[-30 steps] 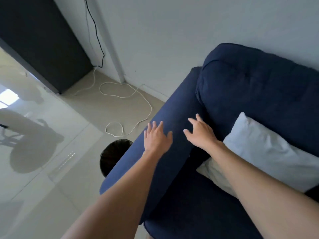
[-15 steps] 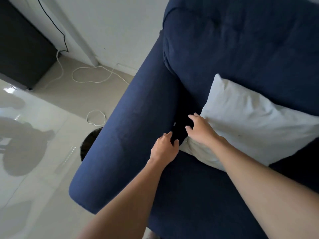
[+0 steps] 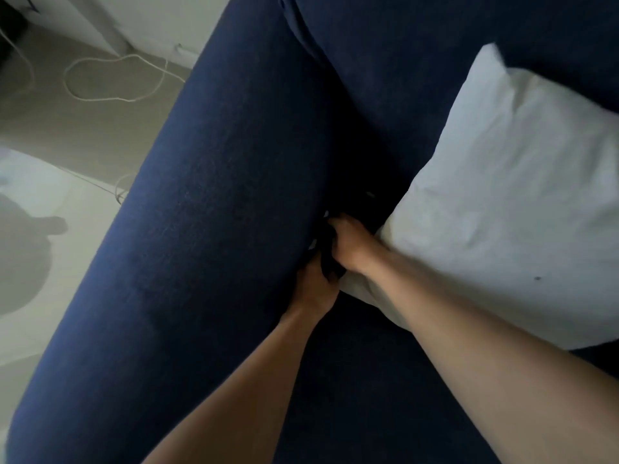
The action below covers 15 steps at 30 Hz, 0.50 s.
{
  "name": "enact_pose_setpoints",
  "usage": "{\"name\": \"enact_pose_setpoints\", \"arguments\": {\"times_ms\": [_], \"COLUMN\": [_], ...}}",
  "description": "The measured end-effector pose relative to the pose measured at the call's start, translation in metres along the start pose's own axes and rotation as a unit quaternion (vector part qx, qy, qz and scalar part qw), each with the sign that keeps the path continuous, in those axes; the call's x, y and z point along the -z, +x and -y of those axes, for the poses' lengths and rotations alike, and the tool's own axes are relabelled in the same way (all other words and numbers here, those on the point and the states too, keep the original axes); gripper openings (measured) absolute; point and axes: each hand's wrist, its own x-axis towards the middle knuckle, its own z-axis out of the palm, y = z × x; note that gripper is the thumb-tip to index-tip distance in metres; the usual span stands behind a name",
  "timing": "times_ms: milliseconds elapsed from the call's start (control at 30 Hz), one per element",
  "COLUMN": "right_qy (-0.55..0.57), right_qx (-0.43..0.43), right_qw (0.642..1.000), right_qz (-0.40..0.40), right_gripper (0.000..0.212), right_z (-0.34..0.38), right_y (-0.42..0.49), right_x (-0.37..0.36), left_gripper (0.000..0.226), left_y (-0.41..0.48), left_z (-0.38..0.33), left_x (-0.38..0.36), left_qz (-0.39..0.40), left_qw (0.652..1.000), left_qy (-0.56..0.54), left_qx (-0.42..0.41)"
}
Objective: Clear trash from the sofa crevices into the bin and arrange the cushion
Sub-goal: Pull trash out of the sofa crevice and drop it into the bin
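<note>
The dark blue sofa fills the view, its armrest running up the left. A white cushion leans against the backrest at right. My left hand and my right hand are both pushed into the dark crevice between armrest and seat, fingers hidden in the gap. Small pale scraps of trash show in the crevice just beyond my fingers. My right wrist presses against the cushion's lower corner. Whether either hand holds anything is hidden. The bin is out of view.
A white cable loops on the beige floor left of the armrest, near the wall's base. Glossy pale tiles lie further left. The seat spreads below my forearms.
The view has closed in on the crevice. Both hands went from the armrest and cushion edge down into the gap. The bin beside the sofa has dropped out of sight.
</note>
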Motion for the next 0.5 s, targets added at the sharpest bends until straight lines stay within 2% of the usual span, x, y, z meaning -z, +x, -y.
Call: {"name": "enact_pose_setpoints", "arguments": {"times_ms": [167, 300, 500], "right_qy": [-0.096, -0.142, -0.208], "right_qx": [-0.001, -0.010, -0.015], "right_qw": [0.995, 0.987, 0.974], "right_qz": [0.031, 0.069, 0.092], "right_gripper": [0.043, 0.044, 0.060], "right_z": [-0.006, -0.012, -0.018], "right_y": [0.031, 0.041, 0.046], "right_x": [-0.005, -0.004, -0.010], "left_gripper": [0.056, 0.062, 0.055], "left_y": [0.020, 0.028, 0.033], "left_z": [0.006, 0.008, 0.003], "left_x": [-0.014, -0.017, -0.012], "left_qz": [-0.025, -0.050, -0.011], "left_qw": [0.999, 0.998, 0.996], "left_qy": [-0.040, -0.033, -0.079], "left_qx": [0.023, 0.002, 0.038]}}
